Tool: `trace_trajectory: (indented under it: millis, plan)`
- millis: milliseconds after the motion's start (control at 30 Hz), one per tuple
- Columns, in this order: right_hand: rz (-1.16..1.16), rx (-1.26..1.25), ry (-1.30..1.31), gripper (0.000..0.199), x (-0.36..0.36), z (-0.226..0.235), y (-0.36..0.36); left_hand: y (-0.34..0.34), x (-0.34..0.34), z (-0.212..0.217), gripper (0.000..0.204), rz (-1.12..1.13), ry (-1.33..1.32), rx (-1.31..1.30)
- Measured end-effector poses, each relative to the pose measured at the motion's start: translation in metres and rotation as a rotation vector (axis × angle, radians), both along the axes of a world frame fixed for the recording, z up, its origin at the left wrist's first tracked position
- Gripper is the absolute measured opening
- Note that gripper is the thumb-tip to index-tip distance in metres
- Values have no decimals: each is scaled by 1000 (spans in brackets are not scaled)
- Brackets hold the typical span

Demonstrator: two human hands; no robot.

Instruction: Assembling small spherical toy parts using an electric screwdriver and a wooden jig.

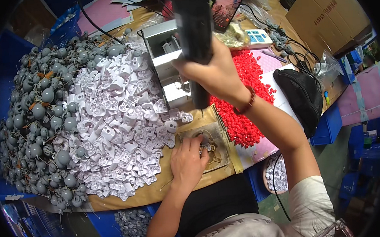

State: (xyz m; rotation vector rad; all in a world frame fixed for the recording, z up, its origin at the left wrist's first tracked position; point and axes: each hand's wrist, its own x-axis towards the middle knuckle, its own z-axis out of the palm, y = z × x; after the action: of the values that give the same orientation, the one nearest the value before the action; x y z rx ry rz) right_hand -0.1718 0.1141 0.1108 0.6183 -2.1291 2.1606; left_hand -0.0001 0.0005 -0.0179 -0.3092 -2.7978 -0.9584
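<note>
My right hand (pixel 215 68) is wrapped round a black electric screwdriver (pixel 195 34), held upright with its thin bit pointing down, above the work spot. Below it, my left hand (pixel 188 162) rests on a flat square fixture plate (pixel 219 154), fingers bent together on a small grey part (pixel 203 138) in its middle. Fingers partly hide that part. A grey box-shaped device (pixel 169 71) with an open top stands behind, close to the screwdriver. Beside my left hand spreads a heap of white plastic parts (pixel 115 123).
Grey round parts with wires (pixel 39 111) are heaped at the far left. Small red pieces (pixel 245 114) lie right of the fixture. Further right are a black pouch (pixel 300 95), cables, a power strip (pixel 258 37) and a cardboard box (pixel 328 14). Blue bins stand below the table.
</note>
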Motion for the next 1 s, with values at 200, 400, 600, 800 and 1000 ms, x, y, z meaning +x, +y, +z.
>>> trace_trajectory:
  millis: [200,400,600,800,1000]
  plan:
    - [139,9,-34,54,77,-10,29,1,0,-7,37,-7,-28,38]
    - [170,19,50,66,93,-31,36,-2,0,-14,35,-20,29,35]
    - [232,47,162,70,89,-46,39,-1,0,-14,34,-28,21,42]
    - [267,212,287,55,98,-48,40,-5,-1,-16,37,-70,61,114]
    - [440,97,74,45,109,-62,55,-5,2,-1,45,-49,51,153]
